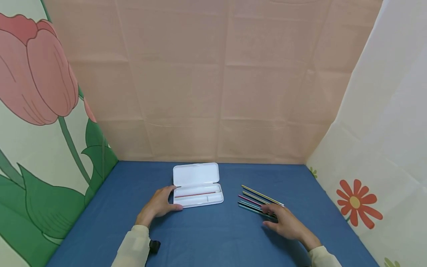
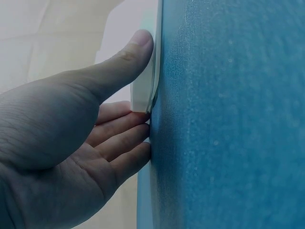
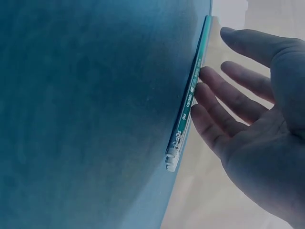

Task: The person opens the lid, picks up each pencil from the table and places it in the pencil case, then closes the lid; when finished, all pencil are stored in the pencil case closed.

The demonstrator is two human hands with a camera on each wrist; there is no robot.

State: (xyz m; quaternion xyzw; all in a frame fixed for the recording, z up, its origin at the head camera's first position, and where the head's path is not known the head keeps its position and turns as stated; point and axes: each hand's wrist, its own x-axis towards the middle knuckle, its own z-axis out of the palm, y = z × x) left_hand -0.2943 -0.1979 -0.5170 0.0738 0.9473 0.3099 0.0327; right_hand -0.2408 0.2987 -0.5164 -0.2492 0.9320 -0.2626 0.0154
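Note:
A white pencil case (image 1: 198, 201) lies with its lid raised on the blue cloth. Inside its tray is one thin red pencil (image 1: 196, 194). My left hand (image 1: 161, 202) holds the case's left end, thumb along the front wall and fingers at the side and back. To the right, several pencils (image 1: 251, 198) in yellow, red and green lie side by side. Over their near ends is my right hand (image 1: 287, 222), its fingers loosely bent and apart from the thumb. In the right wrist view, the fingertips are at a green pencil (image 3: 190, 90) with a white end; contact is unclear.
Blue cloth (image 1: 203, 237) covers the table. A beige sheet (image 1: 220, 81) hangs behind it. Flower-printed panels stand at the left (image 1: 43, 148) and right (image 1: 383, 148). A small black object (image 1: 154, 246) is at the left wrist.

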